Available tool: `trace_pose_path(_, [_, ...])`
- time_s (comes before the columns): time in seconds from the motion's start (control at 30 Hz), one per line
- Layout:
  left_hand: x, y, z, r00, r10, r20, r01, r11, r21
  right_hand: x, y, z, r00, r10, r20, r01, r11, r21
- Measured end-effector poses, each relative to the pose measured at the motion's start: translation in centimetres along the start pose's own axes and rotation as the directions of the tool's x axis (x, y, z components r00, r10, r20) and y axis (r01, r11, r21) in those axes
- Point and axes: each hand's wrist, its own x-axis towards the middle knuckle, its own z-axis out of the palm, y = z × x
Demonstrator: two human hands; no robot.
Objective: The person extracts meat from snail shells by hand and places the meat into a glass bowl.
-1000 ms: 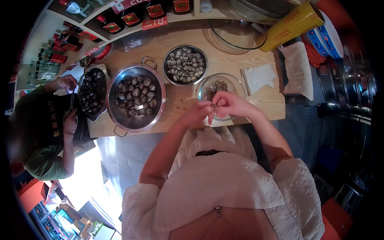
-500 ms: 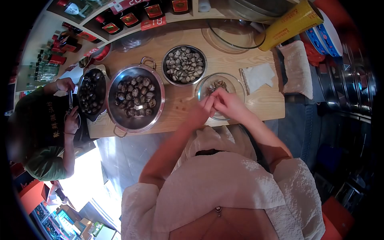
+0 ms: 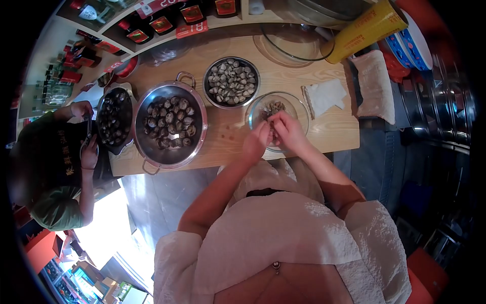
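Both my hands meet over the near edge of a glass bowl (image 3: 305, 117) that has small brownish pieces (image 3: 276, 106) in it. My left hand (image 3: 257, 142) is closed, its fingertips pinched on something I cannot make out. Close beside it, my right hand (image 3: 289, 133) is closed too, fingers pressed together on something too small to name. Left of the glass bowl stands a steel bowl (image 3: 206, 88) of pale shellfish (image 3: 233, 81). Further left is a steel colander (image 3: 200, 137) with two handles, holding dark round shells (image 3: 171, 121).
A person (image 3: 58, 167) at the left holds scissors by a basin (image 3: 132, 97) of dark shells. White cloths (image 3: 325, 97) lie right of the glass bowl. Behind are a large glass bowl (image 3: 298, 43), a yellow roll (image 3: 367, 30) and bottle shelves (image 3: 152, 35). A folded towel (image 3: 374, 86) is at right.
My hands have parted slightly and shifted a little over the glass bowl, with the fingers still pinched. The bowls and colander appear slightly further left in view.
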Motion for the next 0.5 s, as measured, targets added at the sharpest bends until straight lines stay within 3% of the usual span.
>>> trace_pose_path(0.03, [0.2, -0.3, -0.1, 0.999, -0.036, 0.036, 0.039, 0.996, -0.082, 0.1, 0.0, -0.1, 0.997, 0.049, 0.055, -0.056, 0.991, 0.124])
trace_pose_path(0.17, [0.6, -0.8, -0.8, 0.992, -0.080, 0.097, 0.100, 0.970, -0.223, 0.9, 0.7, -0.5, 0.992, 0.081, 0.096, -0.101, 0.968, 0.231])
trace_pose_path(0.23, [0.7, -0.2, -1.4, 0.996, -0.053, 0.077, 0.058, 0.997, -0.060, 1.6, 1.0, -0.7, 0.991, 0.033, 0.130, -0.062, 0.973, 0.224])
trace_pose_path(0.27, [0.9, -0.1, -1.8, 0.995, -0.054, 0.078, 0.059, 0.996, -0.062, 2.0, 1.0, -1.0, 0.991, 0.036, 0.130, -0.064, 0.973, 0.224])
trace_pose_path(0.33, [1.3, 0.2, -2.7, 0.971, 0.222, 0.088, -0.237, 0.943, 0.236, 3.0, 0.9, -1.7, 0.963, 0.018, 0.267, -0.037, 0.997, 0.067])
trace_pose_path(0.37, [1.7, 0.4, -3.0, 0.972, 0.219, 0.088, -0.234, 0.944, 0.233, 3.4, 0.8, -2.1, 0.963, 0.022, 0.268, -0.041, 0.997, 0.066])
trace_pose_path(0.4, [2.4, 0.9, -3.5, 0.990, -0.035, 0.136, 0.022, 0.995, 0.093, 3.8, 0.5, -2.5, 0.949, 0.055, 0.309, -0.085, 0.993, 0.084])
trace_pose_path(0.43, [2.7, 1.2, -3.9, 0.937, -0.275, 0.216, 0.288, 0.957, -0.031, 4.2, 0.4, -2.7, 0.933, 0.085, 0.350, -0.128, 0.987, 0.102])
trace_pose_path(0.5, [2.8, 0.6, -4.2, 0.958, -0.251, 0.137, 0.261, 0.963, -0.061, 4.6, 0.5, -3.0, 0.923, 0.096, 0.372, -0.149, 0.982, 0.116])
